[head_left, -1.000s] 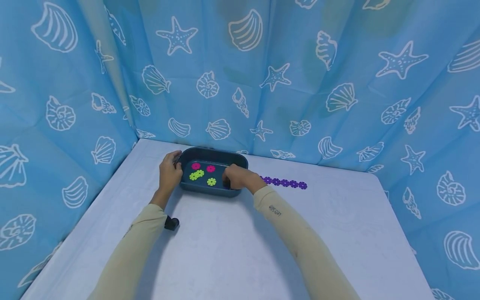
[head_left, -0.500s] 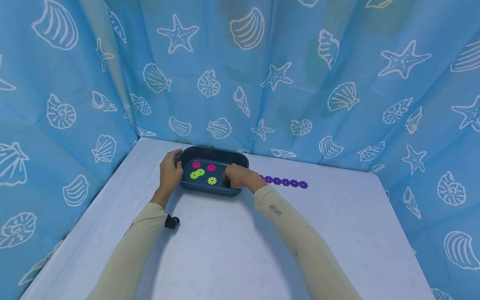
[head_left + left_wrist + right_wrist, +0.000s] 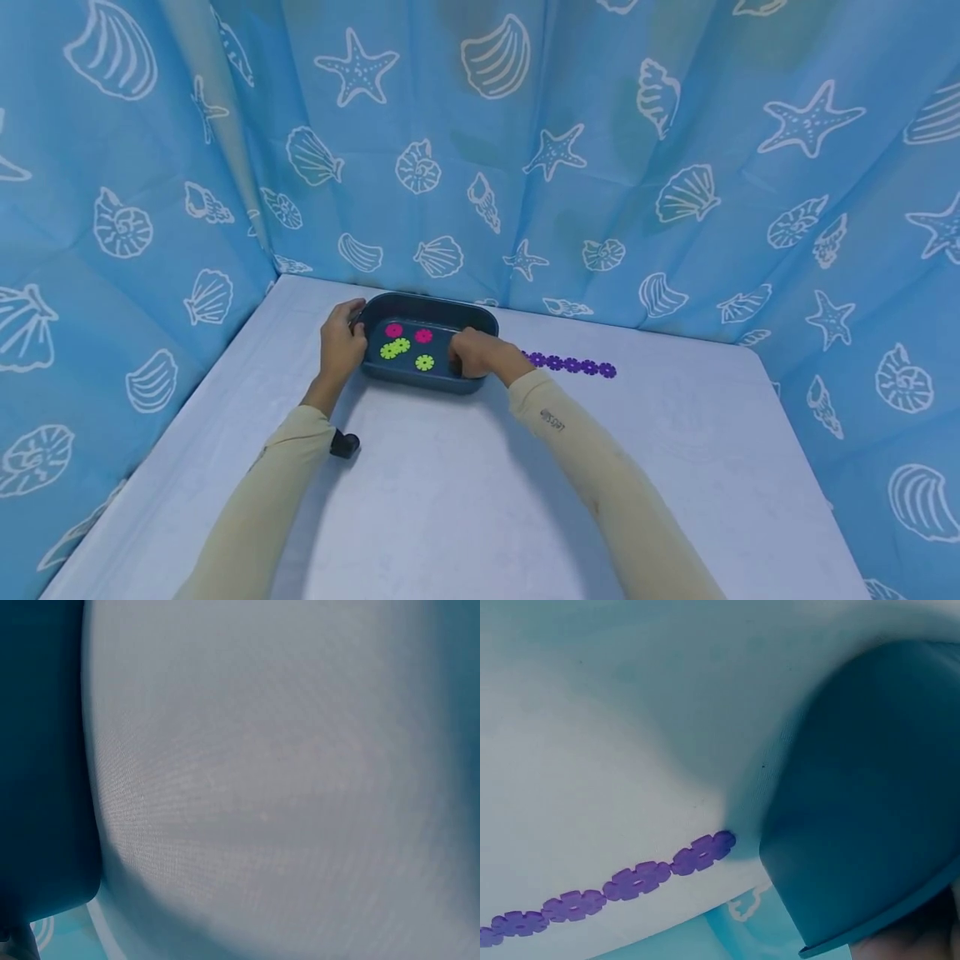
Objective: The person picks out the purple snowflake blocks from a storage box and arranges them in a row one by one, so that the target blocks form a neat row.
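Observation:
A dark blue rectangular tub (image 3: 420,382) stands near the back of the table, its outer wall large in both wrist views. My left hand (image 3: 342,340) grips its left end, thumb and fingers about the rim. My right hand (image 3: 474,353) reaches over the tub's right end with fingers curled down inside; the fingertips are hidden, and I cannot tell whether they hold anything. On the tub floor lie two pink flower-shaped discs (image 3: 393,331), a yellow-green pair (image 3: 395,348) overlapping each other, and one separate yellow-green disc (image 3: 424,362).
Right of the tub, a row of several purple flower-shaped discs (image 3: 637,881) lies end to end on the white table (image 3: 420,500). A blue curtain (image 3: 555,208) with shell and starfish prints hangs behind and at both sides. A black device (image 3: 345,445) sits at the left wrist.
Hardly anything differs. The head view has shifted very slightly; both hands, the tub and the discs keep their places.

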Demonstrator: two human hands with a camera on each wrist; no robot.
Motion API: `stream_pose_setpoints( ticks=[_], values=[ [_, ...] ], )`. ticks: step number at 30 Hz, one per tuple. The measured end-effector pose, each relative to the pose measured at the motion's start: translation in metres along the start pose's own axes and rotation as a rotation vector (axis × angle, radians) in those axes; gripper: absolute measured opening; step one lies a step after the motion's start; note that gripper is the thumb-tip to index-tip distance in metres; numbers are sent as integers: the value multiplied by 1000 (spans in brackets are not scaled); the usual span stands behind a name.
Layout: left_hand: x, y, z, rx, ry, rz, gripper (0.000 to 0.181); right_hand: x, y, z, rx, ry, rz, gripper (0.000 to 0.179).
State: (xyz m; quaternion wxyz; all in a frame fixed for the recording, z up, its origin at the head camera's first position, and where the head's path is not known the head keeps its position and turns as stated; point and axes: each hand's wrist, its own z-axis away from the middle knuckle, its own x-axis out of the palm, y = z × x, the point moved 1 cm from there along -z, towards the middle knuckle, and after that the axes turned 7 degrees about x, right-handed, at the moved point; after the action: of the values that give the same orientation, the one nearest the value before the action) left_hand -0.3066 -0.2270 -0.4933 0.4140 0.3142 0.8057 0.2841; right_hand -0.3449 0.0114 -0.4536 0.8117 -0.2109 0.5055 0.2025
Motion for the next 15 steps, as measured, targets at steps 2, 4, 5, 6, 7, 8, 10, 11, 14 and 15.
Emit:
stream_pose_setpoints(
  ticks=[2,4,5,6,7,8,10,11,14,15],
  values=[
    [0,-1,0,0,-3,-2,41,2,1,-1,-5,3,-20,16],
    [0,-1,0,-2,-7,-6,41,3,2,-2,-4,6,-41,17],
    [0,-1,0,-2,-8,-6,41,3,2,-2,-6,9,-48,17],
    [0,-1,0,0,-10,-10,41,4,3,-2,-7,10,-56,18],
    [0,0,-1,1,-10,-11,41,4,3,-3,-8,11,-65,18],
    [0,0,-1,3,-10,-12,41,4,4,-3,-10,14,-70,19],
    [-1,0,-1,6,-6,-14,41,4,4,-3,-16,19,-78,20],
    [-1,0,-1,8,-5,-13,41,4,4,-3,-20,22,-78,20],
    [-1,0,0,8,-4,-13,40,4,4,-3,-32,31,-83,22],
    [-2,1,0,6,-4,-11,40,5,5,-3,-35,35,-85,22]
  ],
)
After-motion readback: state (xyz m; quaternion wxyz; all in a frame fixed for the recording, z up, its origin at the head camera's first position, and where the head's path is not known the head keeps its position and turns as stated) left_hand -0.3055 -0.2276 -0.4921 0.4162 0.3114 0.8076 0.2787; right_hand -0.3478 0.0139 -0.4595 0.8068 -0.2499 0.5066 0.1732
